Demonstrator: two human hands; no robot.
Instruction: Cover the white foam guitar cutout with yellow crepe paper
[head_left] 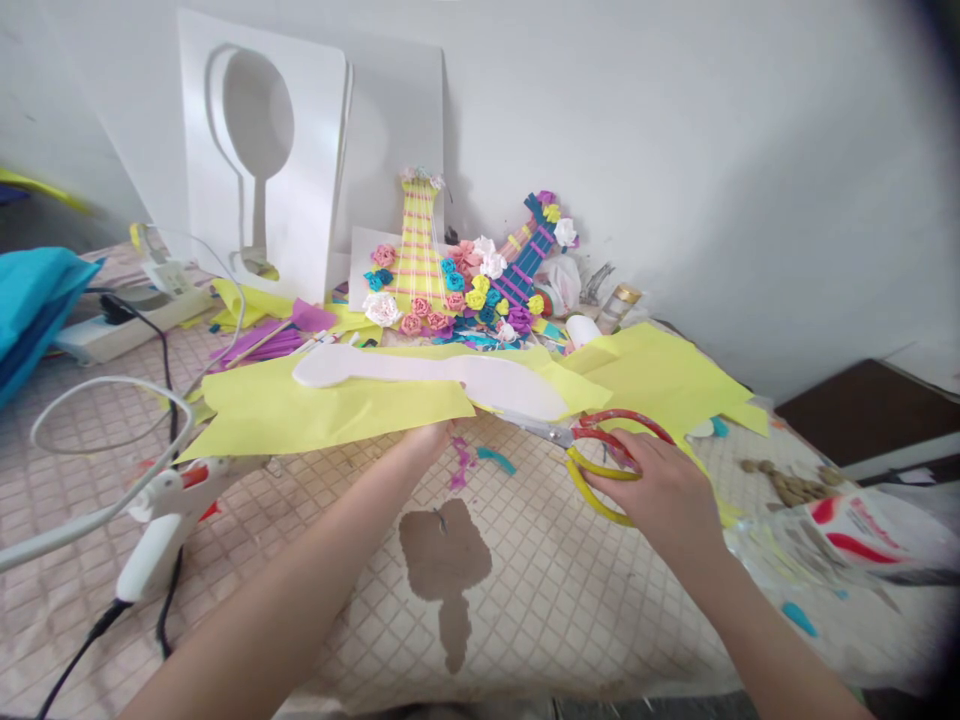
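My right hand (660,490) is closed round the red and yellow handles of a pair of scissors (600,450). The blades point left into the edge of a yellow paper sheet (315,410). A white guitar-shaped foam cutout (427,372) lies on top of that sheet. My left hand (429,438) reaches under the near edge of the sheet and holds it; its fingers are mostly hidden by the paper.
A white glue gun (169,515) with cables lies at the left, near a power strip (112,330). Two decorated guitar models (420,260) with paper flowers lean on the wall beside a white foam board (262,150). A plastic bag (840,530) lies at the right. Paper scraps (480,462) dot the tablecloth.
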